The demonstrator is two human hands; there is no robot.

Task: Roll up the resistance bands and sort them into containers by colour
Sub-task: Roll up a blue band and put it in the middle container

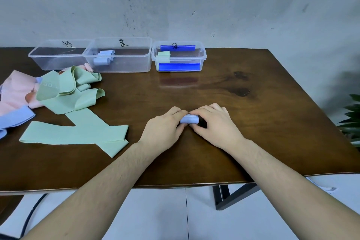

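A rolled light-blue band (189, 119) sits on the table's middle, held from both sides. My left hand (164, 128) grips its left end and my right hand (213, 122) grips its right end, fingers curled over it. A heap of loose bands lies at the left: green ones (74, 132), pink ones (13, 91) and a blue one (13, 119). Three clear containers stand at the back. The left container (39, 60) holds nothing visible, the middle container (136, 64) holds blue rolls (104, 57), and the right container (202, 54) holds a green roll (163, 56).
The brown wooden table (253, 122) ends at a near edge below my forearms. A grey wall rises behind the containers. A green plant (352, 119) stands off the table's right side. A black cable (31, 214) and a dark table leg (229, 197) show below.
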